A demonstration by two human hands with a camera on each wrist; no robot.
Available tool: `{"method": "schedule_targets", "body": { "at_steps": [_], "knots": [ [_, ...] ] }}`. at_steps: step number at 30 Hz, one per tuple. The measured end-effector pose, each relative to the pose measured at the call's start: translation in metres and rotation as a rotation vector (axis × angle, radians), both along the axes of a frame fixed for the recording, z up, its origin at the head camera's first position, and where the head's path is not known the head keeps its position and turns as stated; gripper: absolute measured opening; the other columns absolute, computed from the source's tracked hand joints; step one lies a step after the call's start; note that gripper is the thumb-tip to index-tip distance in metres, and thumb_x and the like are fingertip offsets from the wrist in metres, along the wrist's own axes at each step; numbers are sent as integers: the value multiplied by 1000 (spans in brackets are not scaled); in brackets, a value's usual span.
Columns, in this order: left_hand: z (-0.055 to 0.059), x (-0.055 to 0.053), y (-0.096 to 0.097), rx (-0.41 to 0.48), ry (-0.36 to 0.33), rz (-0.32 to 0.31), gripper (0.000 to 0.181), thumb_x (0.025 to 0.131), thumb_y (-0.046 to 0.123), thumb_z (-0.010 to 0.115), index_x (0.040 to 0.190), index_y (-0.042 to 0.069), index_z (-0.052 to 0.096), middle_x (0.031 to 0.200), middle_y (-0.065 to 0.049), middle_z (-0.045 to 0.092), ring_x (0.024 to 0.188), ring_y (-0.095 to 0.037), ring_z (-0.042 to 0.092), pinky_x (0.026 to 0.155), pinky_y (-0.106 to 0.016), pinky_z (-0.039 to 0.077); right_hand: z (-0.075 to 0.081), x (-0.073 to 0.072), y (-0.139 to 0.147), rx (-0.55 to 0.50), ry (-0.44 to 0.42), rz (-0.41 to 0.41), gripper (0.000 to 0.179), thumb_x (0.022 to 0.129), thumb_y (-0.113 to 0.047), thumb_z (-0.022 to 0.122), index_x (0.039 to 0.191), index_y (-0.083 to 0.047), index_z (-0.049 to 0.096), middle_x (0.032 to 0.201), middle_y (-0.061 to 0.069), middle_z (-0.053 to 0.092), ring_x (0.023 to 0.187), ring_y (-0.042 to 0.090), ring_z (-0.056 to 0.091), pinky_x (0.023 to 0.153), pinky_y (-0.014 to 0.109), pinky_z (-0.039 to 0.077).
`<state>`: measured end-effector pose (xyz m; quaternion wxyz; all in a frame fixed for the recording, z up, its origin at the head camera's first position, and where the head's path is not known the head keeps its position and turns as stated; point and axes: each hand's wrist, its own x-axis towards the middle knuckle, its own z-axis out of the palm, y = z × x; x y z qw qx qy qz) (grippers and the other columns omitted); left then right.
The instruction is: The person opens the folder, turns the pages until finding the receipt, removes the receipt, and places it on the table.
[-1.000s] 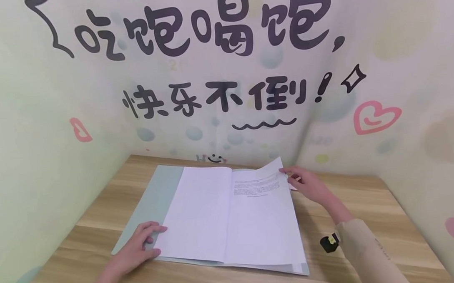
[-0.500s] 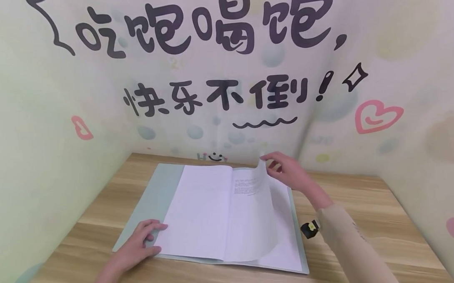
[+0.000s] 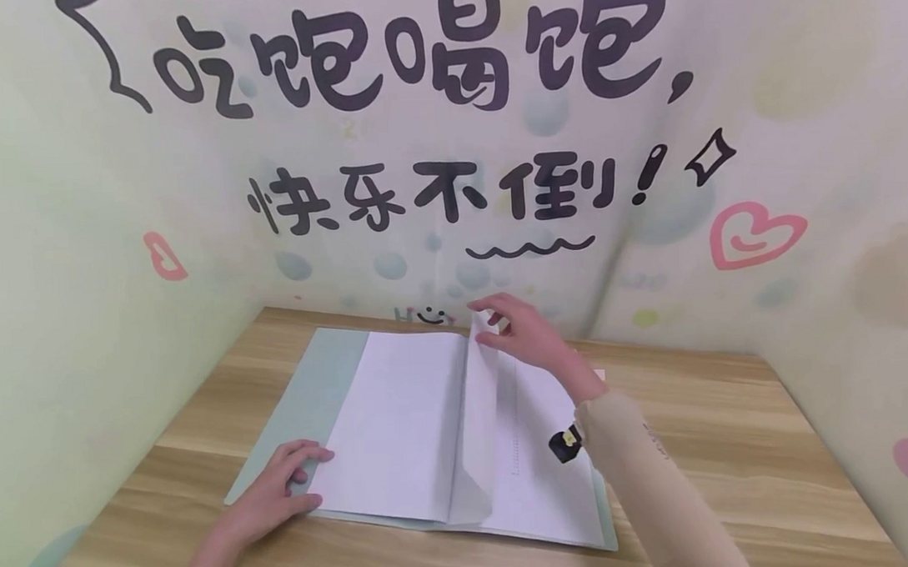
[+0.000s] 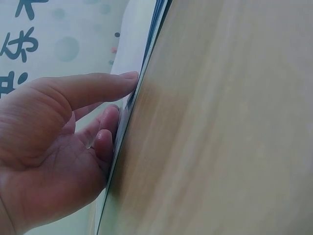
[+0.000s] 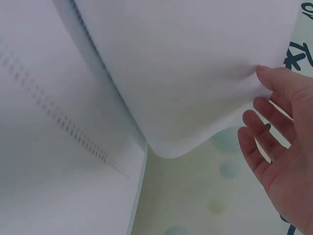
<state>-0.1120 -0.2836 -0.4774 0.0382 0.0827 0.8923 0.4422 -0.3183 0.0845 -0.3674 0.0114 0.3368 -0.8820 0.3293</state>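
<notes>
An open booklet with white pages and a pale blue cover [image 3: 308,397] lies on the wooden table. My right hand [image 3: 519,327] pinches the far outer corner of one page [image 3: 480,433], which stands raised and curved near the spine. In the right wrist view, the thumb and forefinger of that hand [image 5: 281,117] hold the page [image 5: 195,73] by its edge, the other fingers loosely bent. My left hand [image 3: 273,490] rests at the near left of the booklet, fingertips on the left page [image 3: 391,427]. The left wrist view shows its thumb [image 4: 105,88] against the booklet's edge.
The wooden table [image 3: 730,441] extends around the booklet. Behind it stands a wall covering [image 3: 389,136] with large dark characters and a pink heart. A small black device [image 3: 565,445] is on the right wrist, at a beige sleeve [image 3: 648,469].
My right hand has moved left with the page, lifting it from the right side toward the spine and uncovering the page below. The left hand has stayed in place.
</notes>
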Motion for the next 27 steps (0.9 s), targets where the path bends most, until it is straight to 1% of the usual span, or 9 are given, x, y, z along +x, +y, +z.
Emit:
{"method": "schedule_targets", "body": {
  "at_steps": [3,6,9,12,17,19,22,25,27],
  "knots": [
    [2,2,1,9,7,-5,47,80,11,77,124,10,58,138,-17,41,93,-6,44,72,-20,39,5,1,-14,0,-10,14,48,90,-19,72,136,-15,57,136,5,59,107,23,61,88,40,55],
    [3,4,0,19,12,-15,48,80,11,77,125,8,58,138,-19,41,93,-7,44,71,-20,38,11,2,-28,21,-23,28,50,91,-22,72,138,-17,56,138,3,57,109,21,61,89,38,54],
    [2,4,0,24,-2,-3,49,80,12,77,125,9,59,139,-18,40,94,-6,44,72,-20,38,15,1,-39,40,-24,46,51,91,-25,71,140,-19,54,140,2,55,111,20,60,91,37,53],
    [1,3,0,23,-10,11,48,81,13,76,126,11,60,140,-17,40,94,-7,44,72,-20,39,19,0,-51,45,1,60,53,91,-25,71,141,-19,53,141,1,54,111,19,60,92,37,53],
    [-1,5,0,4,-25,37,48,81,16,76,127,13,61,144,-20,35,96,-8,45,74,-20,39,22,0,-68,52,31,97,54,92,-24,70,142,-18,52,142,2,54,110,18,60,92,36,54],
    [-1,6,1,-12,-25,45,48,81,16,77,127,13,62,144,-21,34,96,-9,45,75,-20,40,24,0,-75,56,27,113,54,92,-24,70,143,-18,52,142,2,54,111,18,60,93,36,53],
    [0,6,1,-23,-32,58,49,81,15,77,127,15,62,145,-20,34,97,-11,46,75,-20,41,25,1,-83,51,12,122,55,92,-24,70,143,-19,51,142,2,54,113,19,59,94,36,53],
    [1,5,1,-30,-30,56,49,80,13,77,127,14,62,145,-20,35,98,-12,47,75,-20,41,23,0,-90,34,-3,125,56,91,-22,71,143,-18,51,143,2,53,114,20,59,95,37,53],
    [1,5,1,-31,-30,56,50,80,12,77,128,14,62,145,-20,36,97,-11,47,75,-20,41,19,-1,-94,25,-18,127,57,91,-23,71,144,-17,50,144,2,52,116,20,59,96,37,52]
  ]
}}
